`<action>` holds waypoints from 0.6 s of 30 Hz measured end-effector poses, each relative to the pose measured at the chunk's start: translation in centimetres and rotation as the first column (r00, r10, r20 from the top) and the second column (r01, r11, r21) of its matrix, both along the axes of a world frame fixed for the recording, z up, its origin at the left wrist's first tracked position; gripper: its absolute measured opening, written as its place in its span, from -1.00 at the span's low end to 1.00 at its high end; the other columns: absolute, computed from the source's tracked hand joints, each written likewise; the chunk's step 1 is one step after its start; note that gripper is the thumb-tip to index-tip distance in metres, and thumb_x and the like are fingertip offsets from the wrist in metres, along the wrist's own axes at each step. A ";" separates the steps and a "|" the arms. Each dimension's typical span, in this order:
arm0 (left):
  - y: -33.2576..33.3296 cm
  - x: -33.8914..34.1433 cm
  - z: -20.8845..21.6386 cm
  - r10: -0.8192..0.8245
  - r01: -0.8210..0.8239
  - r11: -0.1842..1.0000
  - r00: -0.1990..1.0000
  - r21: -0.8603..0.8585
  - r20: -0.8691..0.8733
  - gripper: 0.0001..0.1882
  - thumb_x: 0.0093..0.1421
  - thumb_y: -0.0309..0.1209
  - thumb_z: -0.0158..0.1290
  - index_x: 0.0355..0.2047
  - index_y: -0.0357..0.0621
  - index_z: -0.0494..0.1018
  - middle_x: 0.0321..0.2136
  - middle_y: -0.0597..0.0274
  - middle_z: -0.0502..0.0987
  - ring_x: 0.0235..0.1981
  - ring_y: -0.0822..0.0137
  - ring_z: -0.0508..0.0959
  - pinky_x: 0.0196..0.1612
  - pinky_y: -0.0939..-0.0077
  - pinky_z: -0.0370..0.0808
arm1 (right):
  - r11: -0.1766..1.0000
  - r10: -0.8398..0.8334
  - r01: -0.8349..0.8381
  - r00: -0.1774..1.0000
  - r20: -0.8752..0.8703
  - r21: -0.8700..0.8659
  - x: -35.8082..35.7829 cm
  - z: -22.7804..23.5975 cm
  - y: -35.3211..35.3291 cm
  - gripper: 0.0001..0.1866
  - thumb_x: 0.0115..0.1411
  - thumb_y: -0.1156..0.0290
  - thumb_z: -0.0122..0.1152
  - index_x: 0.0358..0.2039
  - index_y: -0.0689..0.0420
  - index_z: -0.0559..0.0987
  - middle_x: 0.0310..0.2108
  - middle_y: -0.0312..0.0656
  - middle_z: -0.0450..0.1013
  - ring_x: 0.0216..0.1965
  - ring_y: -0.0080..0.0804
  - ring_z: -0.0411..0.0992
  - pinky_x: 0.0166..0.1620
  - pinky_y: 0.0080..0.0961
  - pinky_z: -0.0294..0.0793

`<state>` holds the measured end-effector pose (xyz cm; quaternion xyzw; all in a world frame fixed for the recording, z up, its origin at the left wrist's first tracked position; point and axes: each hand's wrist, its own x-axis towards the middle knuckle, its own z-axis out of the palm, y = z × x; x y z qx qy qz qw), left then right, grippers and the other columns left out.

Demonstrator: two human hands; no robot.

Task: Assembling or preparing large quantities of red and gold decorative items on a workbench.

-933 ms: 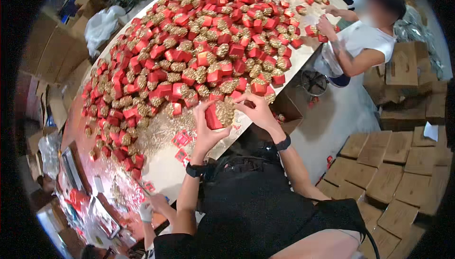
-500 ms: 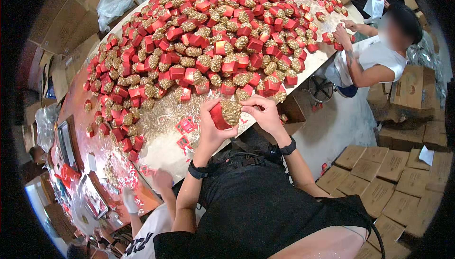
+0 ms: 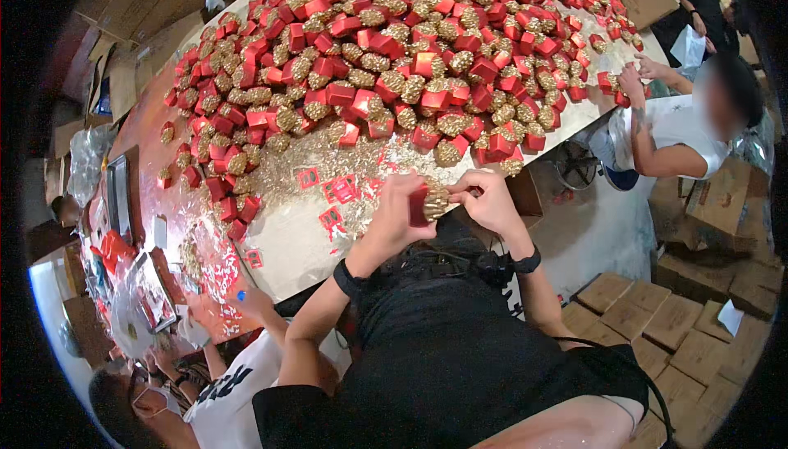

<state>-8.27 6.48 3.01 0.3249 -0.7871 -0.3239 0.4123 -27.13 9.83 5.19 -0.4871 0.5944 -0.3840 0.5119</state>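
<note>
Near the table's front edge, my left hand point(image 3: 396, 217) is wrapped round a small ornament with a red faceted pot base and a bumpy gold top point(image 3: 437, 201). The base points toward my left palm and the gold part faces right. My right hand point(image 3: 491, 204) is closed, thumb and forefinger pinched together at the gold side. Whatever sits between those fingertips is too small to make out. Just beyond my hands lies a large heap of similar red-and-gold ornaments point(image 3: 361, 63).
Gold crumbs and small red printed slips point(image 3: 338, 189) lie on the pale tabletop point(image 3: 283, 256). A co-worker point(image 3: 681, 121) handles ornaments at the right; another person point(image 3: 238, 383) sits close at lower left. Stacked cardboard boxes point(image 3: 673, 318) stand at right.
The ornament has turned in my left hand, so less of its gold top shows. My hands have shifted slightly right in the view. The person at lower left has come further into sight.
</note>
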 end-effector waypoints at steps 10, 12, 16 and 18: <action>-1.7 -0.2 -0.5 -0.237 0.229 0.951 0.972 0.206 0.011 -0.20 -0.40 -0.46 0.30 -0.09 -0.28 0.15 -0.18 -0.03 0.25 -0.12 0.02 0.29 -0.02 0.31 0.26 | 0.993 -0.077 0.079 0.997 0.028 -0.084 -0.9 -2.7 1.5 -0.90 -0.06 0.60 0.18 -0.46 0.31 0.55 -0.51 -0.20 0.50 -0.45 -0.60 0.40 -0.33 -0.65 0.38; -3.1 1.4 -2.3 -0.282 0.243 0.847 0.959 0.474 0.013 -0.37 -0.16 -0.42 0.18 -0.07 -0.26 0.17 -0.17 0.00 0.26 -0.12 0.06 0.32 -0.05 0.34 0.29 | 0.989 -0.144 0.139 0.981 -0.131 -0.040 -1.2 -3.3 2.8 -0.89 -0.06 0.55 0.20 -0.47 0.29 0.56 -0.53 -0.22 0.50 -0.48 -0.62 0.40 -0.39 -0.67 0.37; -6.1 8.1 -11.2 0.194 -0.411 0.898 0.687 0.156 0.700 -0.52 0.10 -0.15 -0.03 -0.11 -0.28 0.24 -0.16 -0.08 0.30 -0.14 0.00 0.37 -0.10 0.23 0.35 | 0.900 -0.420 0.434 0.847 -0.326 -0.033 -6.0 -5.4 6.6 -0.89 -0.07 0.56 0.17 -0.48 0.31 0.54 -0.59 -0.25 0.48 -0.54 -0.65 0.38 -0.44 -0.68 0.36; -7.5 12.8 -15.8 0.259 -0.483 0.873 0.347 -0.065 0.901 -0.49 0.11 -0.09 -0.06 -0.14 -0.31 0.25 -0.16 -0.13 0.31 -0.14 0.00 0.37 -0.14 0.17 0.38 | 0.879 -0.450 0.453 0.683 -0.575 -0.149 -9.4 -8.0 8.4 -0.88 -0.10 0.56 0.19 -0.47 0.29 0.54 -0.59 -0.13 0.48 -0.55 -0.45 0.45 -0.41 -0.57 0.41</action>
